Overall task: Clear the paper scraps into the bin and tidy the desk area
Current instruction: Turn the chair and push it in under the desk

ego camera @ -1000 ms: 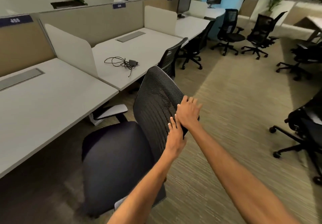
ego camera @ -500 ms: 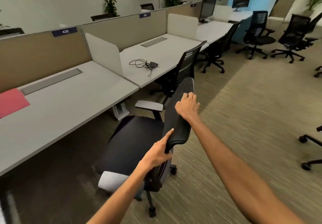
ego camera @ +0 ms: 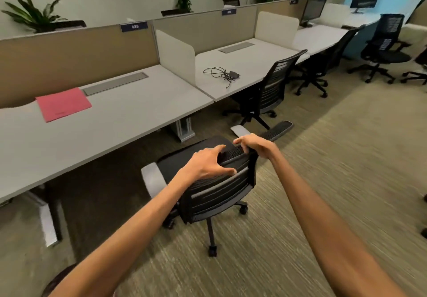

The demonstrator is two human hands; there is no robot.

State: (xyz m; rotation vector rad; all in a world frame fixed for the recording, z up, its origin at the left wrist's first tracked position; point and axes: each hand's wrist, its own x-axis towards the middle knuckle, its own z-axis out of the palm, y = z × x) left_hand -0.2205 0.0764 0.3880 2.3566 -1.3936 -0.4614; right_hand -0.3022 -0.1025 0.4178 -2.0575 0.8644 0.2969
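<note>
A black mesh office chair stands on the carpet in front of the near grey desk, its backrest toward me. My left hand grips the top edge of the backrest with thumb and fingers spread around it. Just to its right, my right hand curls over the same top edge. A pink folder lies flat on the desk at the left. No paper scraps or bin are in view.
A second black chair is tucked at the neighbouring desk, where a coiled black cable with adapter lies. White dividers separate the desks. More chairs stand at the far right. Open carpet lies to the right.
The chair has swung round so its back faces me and stands closer to the desk. Both hands shifted to the top of the backrest. The view panned left, showing the pink folder.
</note>
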